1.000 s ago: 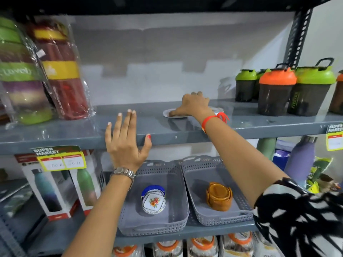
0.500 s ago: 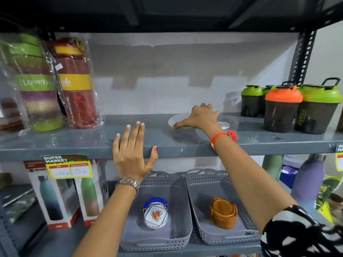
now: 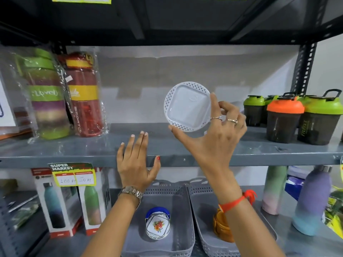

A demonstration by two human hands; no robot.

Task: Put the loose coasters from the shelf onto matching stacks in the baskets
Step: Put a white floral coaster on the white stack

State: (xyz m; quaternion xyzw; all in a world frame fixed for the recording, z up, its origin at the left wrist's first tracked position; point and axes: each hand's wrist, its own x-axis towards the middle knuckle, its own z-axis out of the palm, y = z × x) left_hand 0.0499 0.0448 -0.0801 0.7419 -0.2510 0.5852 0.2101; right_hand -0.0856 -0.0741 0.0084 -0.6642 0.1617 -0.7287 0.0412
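My right hand (image 3: 217, 132) holds a white round coaster (image 3: 187, 106) with a lattice rim, lifted above the grey shelf (image 3: 185, 149) and tilted so its underside faces me. My left hand (image 3: 137, 162) rests flat with spread fingers on the shelf's front edge and holds nothing. Below, the left grey basket (image 3: 178, 229) holds a stack of white floral coasters (image 3: 157, 225) with a blue one behind. The right grey basket (image 3: 202, 219) holds a stack of brown coasters (image 3: 222, 227), partly hidden by my right wrist.
Wrapped bottles (image 3: 65, 95) stand at the shelf's left. Green and orange shaker cups (image 3: 285, 117) crowd its right. On the lower shelf, boxed bottles (image 3: 72, 204) sit left of the baskets and pastel bottles (image 3: 311, 201) right. An upper shelf hangs overhead.
My right hand has picked the white coaster up off the shelf and raised it toward me. The left hand stays on the shelf edge. The camera has tilted up.
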